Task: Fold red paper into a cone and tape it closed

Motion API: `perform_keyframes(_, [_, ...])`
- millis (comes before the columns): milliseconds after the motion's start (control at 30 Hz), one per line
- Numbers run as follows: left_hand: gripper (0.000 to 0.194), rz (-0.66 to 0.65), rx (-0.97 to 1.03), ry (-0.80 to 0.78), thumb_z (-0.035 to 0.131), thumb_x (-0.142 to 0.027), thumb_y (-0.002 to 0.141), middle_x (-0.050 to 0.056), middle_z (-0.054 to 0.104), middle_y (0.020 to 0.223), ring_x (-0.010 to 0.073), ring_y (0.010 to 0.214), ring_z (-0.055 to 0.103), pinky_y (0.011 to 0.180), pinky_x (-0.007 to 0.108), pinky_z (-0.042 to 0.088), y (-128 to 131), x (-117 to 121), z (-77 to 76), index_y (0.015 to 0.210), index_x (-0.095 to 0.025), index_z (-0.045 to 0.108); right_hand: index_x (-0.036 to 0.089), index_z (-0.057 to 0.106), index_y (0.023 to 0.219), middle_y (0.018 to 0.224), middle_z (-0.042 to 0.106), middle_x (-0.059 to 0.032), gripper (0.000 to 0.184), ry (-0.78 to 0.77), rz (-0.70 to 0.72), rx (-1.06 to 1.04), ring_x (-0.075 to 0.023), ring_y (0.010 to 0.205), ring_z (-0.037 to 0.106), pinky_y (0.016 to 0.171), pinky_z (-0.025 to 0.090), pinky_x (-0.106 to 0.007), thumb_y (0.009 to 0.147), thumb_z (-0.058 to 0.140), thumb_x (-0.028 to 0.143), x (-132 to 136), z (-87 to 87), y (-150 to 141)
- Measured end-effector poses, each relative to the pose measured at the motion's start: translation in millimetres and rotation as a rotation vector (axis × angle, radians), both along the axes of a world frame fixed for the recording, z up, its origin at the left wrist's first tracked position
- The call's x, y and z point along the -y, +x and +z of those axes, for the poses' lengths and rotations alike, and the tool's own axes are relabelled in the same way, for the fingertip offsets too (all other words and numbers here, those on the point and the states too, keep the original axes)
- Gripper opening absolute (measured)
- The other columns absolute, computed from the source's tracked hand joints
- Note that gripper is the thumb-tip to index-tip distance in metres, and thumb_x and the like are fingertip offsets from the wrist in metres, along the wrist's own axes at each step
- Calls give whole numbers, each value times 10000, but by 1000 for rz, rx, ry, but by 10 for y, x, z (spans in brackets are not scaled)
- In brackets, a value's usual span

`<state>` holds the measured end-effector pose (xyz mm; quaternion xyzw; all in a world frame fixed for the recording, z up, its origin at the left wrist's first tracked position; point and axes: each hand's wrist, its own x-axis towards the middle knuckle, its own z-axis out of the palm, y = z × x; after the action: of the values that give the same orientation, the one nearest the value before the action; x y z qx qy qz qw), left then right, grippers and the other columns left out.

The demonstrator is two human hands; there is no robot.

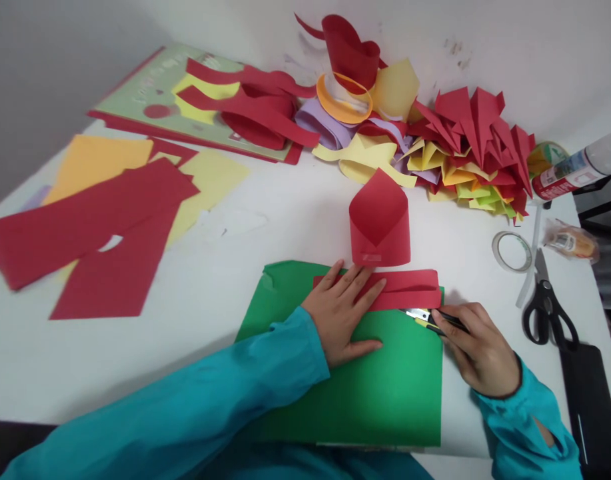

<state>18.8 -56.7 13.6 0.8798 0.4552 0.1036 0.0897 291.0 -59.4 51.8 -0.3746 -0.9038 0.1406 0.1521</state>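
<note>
My left hand [348,307] lies flat with its fingers spread, pressing on a folded red paper strip [412,281]. Beneath the strip is a green sheet [385,393] with a bent corner at its upper left. My right hand [478,347] is closed around a utility knife [421,317] with a black and yellow handle. Its metal tip points left and rests along the strip's lower edge, near the right end. Just beyond the strip stands a curled red paper piece [380,227] with a pointed top and a bit of clear tape at its front.
Red, orange and yellow paper sheets [100,213] lie at left, near a green board [130,100]. Folded paper shapes [478,133] are heaped along the wall. To the right are a spray can [568,177], tape roll [512,252], wrapped snack [571,241], scissors [548,307] and phone [592,407].
</note>
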Motion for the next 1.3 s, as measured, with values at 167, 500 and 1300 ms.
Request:
perform_keyframes(167, [886,2,1,5,376,-724,731,215,354,1395,378,1289,288,1060,553,105,2,2,-10,1378,-122,320,210,440,1314,1094,564,-124,489,-47,27,12,-236,904,533,743,519,-432,835,433,112,-1,15,87])
perform_keyframes(500, [881,5,-10,6,373,-724,732,225,357,1390,378,1286,298,1064,546,96,6,5,-2,1374,-124,330,198,411,1333,1103,533,-130,532,-46,28,-1,-247,961,491,788,489,-445,818,449,70,5,-19,6])
perform_keyframes(1300, [940,14,-30,-1,330,-725,742,217,351,1401,342,1320,250,1088,499,58,16,5,26,1381,-39,274,206,367,1357,1101,528,-136,555,29,42,17,-252,963,475,762,485,-435,823,443,75,32,-31,-120])
